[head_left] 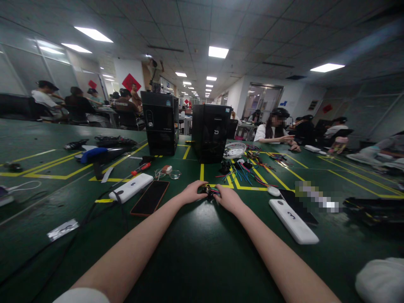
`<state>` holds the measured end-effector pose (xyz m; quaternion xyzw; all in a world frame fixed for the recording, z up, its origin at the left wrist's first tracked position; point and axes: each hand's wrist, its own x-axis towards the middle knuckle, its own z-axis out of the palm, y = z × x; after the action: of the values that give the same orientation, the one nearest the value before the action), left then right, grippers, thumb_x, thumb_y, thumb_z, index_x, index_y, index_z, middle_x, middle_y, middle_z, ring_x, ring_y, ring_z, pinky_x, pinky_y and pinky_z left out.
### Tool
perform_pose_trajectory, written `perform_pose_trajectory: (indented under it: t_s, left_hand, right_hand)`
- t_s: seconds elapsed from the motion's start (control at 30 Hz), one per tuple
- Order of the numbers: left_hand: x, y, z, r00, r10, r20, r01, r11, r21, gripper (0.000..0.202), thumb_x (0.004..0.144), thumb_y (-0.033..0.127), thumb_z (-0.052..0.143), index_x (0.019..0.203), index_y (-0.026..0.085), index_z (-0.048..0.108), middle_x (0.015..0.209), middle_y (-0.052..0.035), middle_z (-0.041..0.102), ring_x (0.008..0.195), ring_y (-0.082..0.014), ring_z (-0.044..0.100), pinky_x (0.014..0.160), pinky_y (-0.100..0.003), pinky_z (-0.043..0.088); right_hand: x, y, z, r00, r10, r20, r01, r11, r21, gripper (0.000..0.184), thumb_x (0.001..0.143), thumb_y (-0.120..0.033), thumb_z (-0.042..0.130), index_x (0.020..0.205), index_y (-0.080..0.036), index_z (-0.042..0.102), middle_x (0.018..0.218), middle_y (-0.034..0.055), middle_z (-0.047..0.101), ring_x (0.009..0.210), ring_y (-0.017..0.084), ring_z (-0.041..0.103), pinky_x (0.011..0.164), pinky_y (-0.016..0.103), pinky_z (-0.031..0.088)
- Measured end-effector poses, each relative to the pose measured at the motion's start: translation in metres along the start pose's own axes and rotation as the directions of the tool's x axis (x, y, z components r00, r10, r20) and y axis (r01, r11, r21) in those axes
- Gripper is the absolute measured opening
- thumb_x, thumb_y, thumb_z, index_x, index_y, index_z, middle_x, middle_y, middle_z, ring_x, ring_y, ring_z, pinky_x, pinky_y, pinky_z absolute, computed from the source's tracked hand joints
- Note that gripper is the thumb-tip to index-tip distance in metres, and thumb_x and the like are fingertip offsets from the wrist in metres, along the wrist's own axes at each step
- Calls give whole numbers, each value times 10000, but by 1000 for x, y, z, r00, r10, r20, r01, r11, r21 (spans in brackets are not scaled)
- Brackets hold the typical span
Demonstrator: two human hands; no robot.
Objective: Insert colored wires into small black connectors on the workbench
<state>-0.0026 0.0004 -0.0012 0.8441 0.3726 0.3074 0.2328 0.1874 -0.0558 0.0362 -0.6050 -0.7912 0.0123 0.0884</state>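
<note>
Both hands meet over the green table (202,261), around a small dark bundle of coloured wires (208,191). My left hand (193,192) closes on the bundle's left side, thumb towards me. From the other side my right hand (227,197) pinches it, with red, green and blue strands by its fingertips. The bundle's exact parts are too small to make out. Beyond the hands lie more loose wires (244,170) in blue, red and black, beside a white plastic basket (235,150).
Two black computer towers (210,132) (160,124) stand ahead. Left are a phone (150,198), a white power bank (131,187), glasses (175,174), a red-handled screwdriver (141,168) and a black cable (74,240). Another white power bank (293,221) lies right. A co-worker (274,128) sits across the table.
</note>
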Motion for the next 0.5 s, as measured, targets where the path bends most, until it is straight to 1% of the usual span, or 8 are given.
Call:
perform_pose_trajectory:
  t_s: [0.1,0.17,0.23,0.3,0.37,0.43,0.5]
  left_hand:
    - [1,-1,1,1000,-12,3,12,1000,9,470,709,296,649,1153,173,555,1082,-89,591,998,-217,551,916,-345,409]
    - [0,-1,1,1000,-14,-5,14,1000,-22,487,709,281,651,1171,175,540,1098,-87,583,1004,-212,548,914,-333,410]
    - [0,0,1,1000,-16,-19,15,999,-52,513,704,265,657,1190,171,523,1124,-90,575,1018,-211,542,918,-326,406]
    - [0,1,1,999,-21,-28,19,998,-55,500,697,255,662,1171,157,538,1108,-93,584,1005,-215,549,910,-326,411]
    - [0,1,2,999,-25,-26,24,999,-35,471,689,257,669,1135,149,563,1064,-91,601,977,-218,561,894,-327,420]
    - [0,0,1,999,-29,-19,28,999,-18,461,678,273,680,1109,143,581,1029,-89,611,953,-221,571,875,-325,429]
    - [1,1,1,1000,-26,2,26,999,-26,466,678,290,682,1109,142,585,1029,-88,617,950,-221,575,872,-321,433]
  right_hand:
    - [-1,-4,-1,998,-20,-51,21,1000,19,403,856,-356,449,1232,-214,435,936,89,657,841,202,615,687,259,392]
    - [-1,-5,-2,997,-41,-70,43,999,31,402,863,-378,434,1237,-229,435,933,76,659,836,195,613,686,254,387]
    - [0,-4,-3,996,-32,-84,35,999,25,351,868,-398,417,1165,-228,500,906,70,660,821,193,611,674,253,384]
    - [1,0,-4,993,25,-116,-24,1000,5,312,880,-400,384,1045,-210,568,863,73,659,806,196,607,660,255,381]
    - [2,3,-4,983,77,-165,-76,997,11,328,890,-404,353,994,-198,586,846,74,656,800,193,604,655,254,381]
    - [3,4,-3,980,64,-188,-55,997,53,341,882,-426,372,1065,-207,559,885,68,655,819,185,603,665,248,385]
    - [2,1,0,986,11,-166,2,997,79,370,852,-442,436,1141,-225,516,925,60,655,841,184,604,677,245,390]
